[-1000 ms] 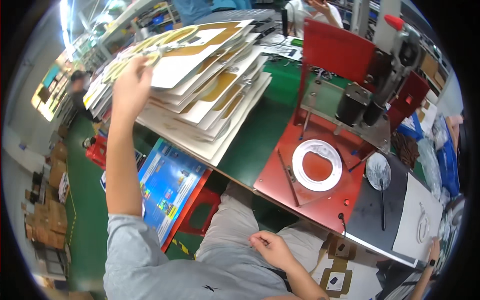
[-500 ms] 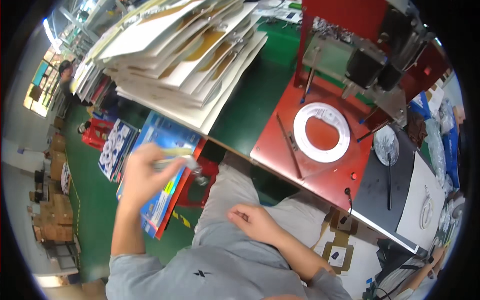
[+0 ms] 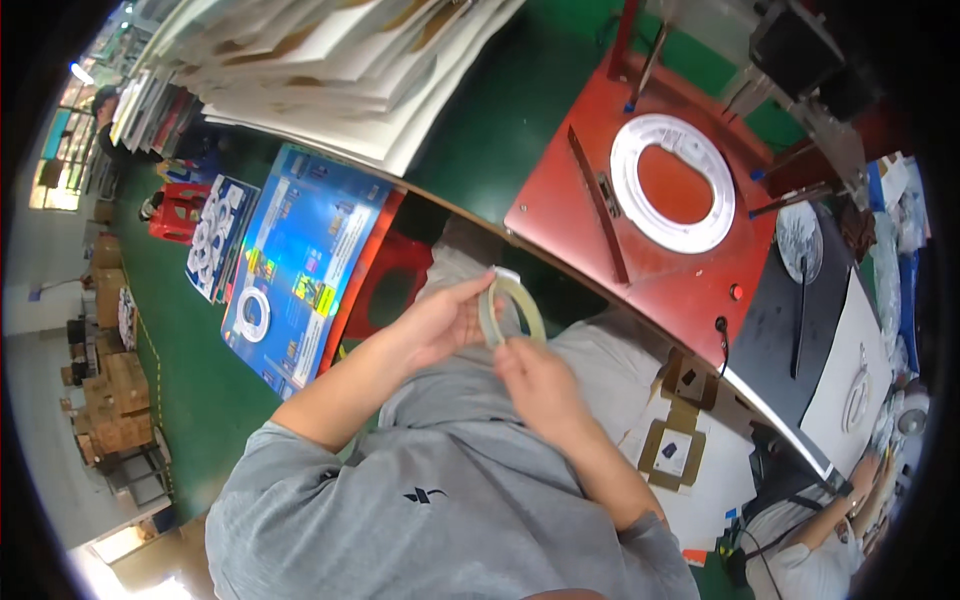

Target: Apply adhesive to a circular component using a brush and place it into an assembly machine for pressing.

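Above my lap, both hands hold a pale yellow-green ring (image 3: 535,316) with a small white part at its top. My left hand (image 3: 437,325) has its thumb and fingertips against the ring's upper left side. At the ring's lower edge, my right hand (image 3: 540,385) pinches it with thumb and fingers. A white ring-shaped plate (image 3: 622,170) lies flat on the red base (image 3: 560,215) of a machine ahead to the right. Beside that plate rests a dark, narrow bar (image 3: 597,205).
Stacked white sheets (image 3: 395,150) rise at the far left. Below them, blue printed sheets (image 3: 320,220) carry another white ring (image 3: 253,315). A round dish with a black stick (image 3: 799,330) sits on the dark mat (image 3: 745,350). Another person's arm (image 3: 850,495) shows at lower right.
My left hand has moved right, bringing the ring from beside the blue sheets to over my lap. My right hand has risen from my lap and taken hold of it. The view has shifted.
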A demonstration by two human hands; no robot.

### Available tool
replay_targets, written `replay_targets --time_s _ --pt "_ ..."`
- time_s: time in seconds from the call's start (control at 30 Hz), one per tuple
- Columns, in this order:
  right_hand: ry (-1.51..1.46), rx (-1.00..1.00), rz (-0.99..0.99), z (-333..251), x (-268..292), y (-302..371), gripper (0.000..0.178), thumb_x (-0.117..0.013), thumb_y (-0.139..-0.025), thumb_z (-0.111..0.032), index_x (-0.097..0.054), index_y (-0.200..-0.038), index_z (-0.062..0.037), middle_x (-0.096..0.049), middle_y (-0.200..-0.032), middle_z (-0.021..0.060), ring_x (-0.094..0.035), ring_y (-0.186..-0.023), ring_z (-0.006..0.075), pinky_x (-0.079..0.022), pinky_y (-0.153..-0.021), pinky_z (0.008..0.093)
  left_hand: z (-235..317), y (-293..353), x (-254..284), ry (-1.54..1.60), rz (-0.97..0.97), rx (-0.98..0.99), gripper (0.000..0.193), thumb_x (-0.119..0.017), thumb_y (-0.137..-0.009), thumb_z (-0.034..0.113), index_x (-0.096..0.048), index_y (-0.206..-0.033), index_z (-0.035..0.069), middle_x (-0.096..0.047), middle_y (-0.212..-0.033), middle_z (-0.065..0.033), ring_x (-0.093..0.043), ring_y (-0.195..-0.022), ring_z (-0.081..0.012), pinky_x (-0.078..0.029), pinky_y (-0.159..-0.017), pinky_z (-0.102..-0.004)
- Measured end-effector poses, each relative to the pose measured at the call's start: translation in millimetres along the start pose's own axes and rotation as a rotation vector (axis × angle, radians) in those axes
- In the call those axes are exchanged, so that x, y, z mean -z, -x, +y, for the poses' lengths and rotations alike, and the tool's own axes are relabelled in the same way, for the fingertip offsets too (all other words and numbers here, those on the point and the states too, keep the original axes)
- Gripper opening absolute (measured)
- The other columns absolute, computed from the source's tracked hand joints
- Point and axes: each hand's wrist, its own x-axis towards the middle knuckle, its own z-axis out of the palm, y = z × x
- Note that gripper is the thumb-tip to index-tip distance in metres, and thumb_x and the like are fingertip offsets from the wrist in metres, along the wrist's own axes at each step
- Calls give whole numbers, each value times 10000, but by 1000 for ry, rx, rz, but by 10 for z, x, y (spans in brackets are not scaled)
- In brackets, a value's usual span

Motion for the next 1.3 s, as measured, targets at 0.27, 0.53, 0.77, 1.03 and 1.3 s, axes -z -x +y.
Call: replay_targets --time_s 0.27,0.53,0.77,1.03,1.3 --pt "-361 80 160 -326 769 197 415 -610 -1093 -209 -686 -732 -17 -594 -646 59 -547 -599 159 -416 -590 323 132 219 -382 -828 -36 -894 242 -654 -1093 219 -764 -1010 19 -752 -1046 -69 -676 -1017 -125 -503 -861 -248" --pt "-786 115 369 -207 985 357 542 -507 -1150 -364 -629 -751 -17 -571 -615 41 -390 -532 88 -300 -542 266 209 294 -567 -909 -448 -859 248 -610 -1093 105 -727 -1237 -59 -793 -1121 -138 -747 -1013 -185 -585 -905 -326" --pt "-1257 248 176 -144 1184 339 690 -319 -1189 -473 -577 -735 -21 -406 -574 -6 -303 -509 75 -267 -526 263 232 293 -813 -909 -451 -892 261 -621 -1064 41 -693 -1285 -78 -780 -1201 -188 -766 -1077 -239 -582 -956 -325" --pt "-1071 252 217 -88 1411 471 560 -405 -1184 -396 -640 -869 3 -576 -704 48 -422 -560 78 -360 -567 255 390 117 -888 -943 -569 -931 429 -896 -778 -21 -762 -1182 -78 -785 -1092 -170 -754 -1004 -241 -573 -901 -325" --pt "489 -31 1231 404 2589 468 203 -720 -1019 -173 -733 -1144 -14 -724 -1061 142 -718 -952 266 -556 -867 348 250 -90 -850 -799 -351 -887 377 -817 -877 -74 -734 -1245 -77 -788 -1147 -154 -762 -1026 -209 -601 -929 -321"
